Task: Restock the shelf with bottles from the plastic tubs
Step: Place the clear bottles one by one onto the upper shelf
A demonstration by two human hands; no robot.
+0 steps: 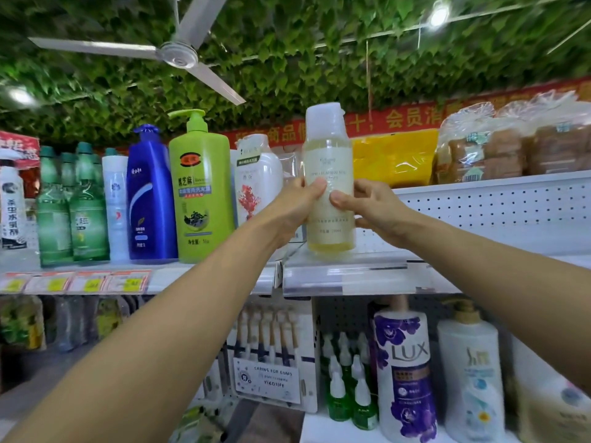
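Clear bottle (329, 187) of pale yellow liquid, white cap, upright, base at the front edge of the shelf (351, 273). Left hand (297, 203) and right hand (367, 206) grasp it mid-body, fingers (340, 199) wrapped. White bottle (259, 183) just left; green pump bottle (201, 187) beyond.

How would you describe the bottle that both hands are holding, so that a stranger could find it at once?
Look at the upper shelf, right of the tall green pump bottle and the white bottle. There the left hand and right hand grip the clear bottle, upright at the shelf's front edge. Unlike its opaque neighbours, it shows pale yellow liquid and has a frosted white cap.
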